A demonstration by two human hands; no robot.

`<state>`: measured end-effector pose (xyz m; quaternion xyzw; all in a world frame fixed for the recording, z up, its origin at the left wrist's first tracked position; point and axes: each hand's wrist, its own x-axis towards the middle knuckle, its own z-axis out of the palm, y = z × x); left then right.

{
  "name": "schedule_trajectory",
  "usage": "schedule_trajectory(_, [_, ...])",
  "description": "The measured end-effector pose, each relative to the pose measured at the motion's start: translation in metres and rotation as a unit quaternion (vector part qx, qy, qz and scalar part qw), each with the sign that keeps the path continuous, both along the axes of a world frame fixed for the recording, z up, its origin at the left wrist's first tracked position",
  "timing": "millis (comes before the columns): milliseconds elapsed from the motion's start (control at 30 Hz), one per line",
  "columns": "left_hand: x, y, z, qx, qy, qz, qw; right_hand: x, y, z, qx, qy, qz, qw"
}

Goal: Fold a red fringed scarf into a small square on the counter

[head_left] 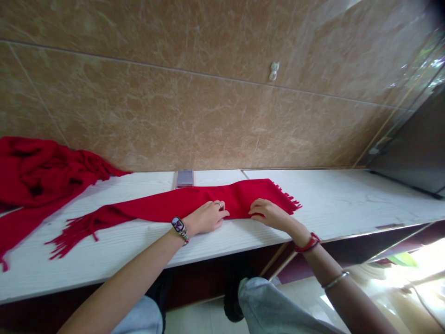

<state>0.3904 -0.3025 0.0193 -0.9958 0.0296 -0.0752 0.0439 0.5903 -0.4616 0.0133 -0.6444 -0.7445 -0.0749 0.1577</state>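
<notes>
A long red scarf with fringed ends lies stretched along the white countertop, wider and flatter at the right and bunched narrow at the left. My left hand, with a ring and a watch, is closed on its near edge, around the middle of its length. Farther right, my right hand pinches that same near edge with curled fingers. The cloth between the two hands lies fairly smooth. Both sets of fingertips are partly hidden.
More red fringed cloth lies heaped at the left by the tiled wall. Behind the scarf, a flat bluish-grey rectangular object touches the wall. A dark grey panel stands at the right end of the white countertop.
</notes>
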Motion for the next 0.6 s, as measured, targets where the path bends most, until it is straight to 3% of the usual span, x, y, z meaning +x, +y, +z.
schedule_trajectory(167, [-0.002, 0.004, -0.008, -0.104, 0.095, 0.078, 0.987, -0.003, 0.006, 0.011, 0.027, 0.028, -0.003, 0.999])
schedule_trajectory(300, [-0.004, 0.0, -0.01, -0.135, 0.11, 0.099, 0.98, -0.015, 0.025, 0.021, 0.072, 0.068, -0.034, 0.994])
schedule_trajectory(433, [-0.009, -0.007, -0.008, -0.145, 0.102, 0.129, 0.976, -0.027, 0.056, 0.016, 0.028, 0.172, -0.047, 0.984])
schedule_trajectory(500, [-0.015, -0.009, -0.007, -0.146, 0.107, 0.149, 0.972, -0.031, 0.074, 0.008, -0.023, 0.29, -0.041, 0.956])
schedule_trajectory(600, [-0.027, -0.011, -0.006, -0.15, 0.117, 0.163, 0.968, -0.031, 0.099, -0.004, -0.115, 0.5, -0.025, 0.858])
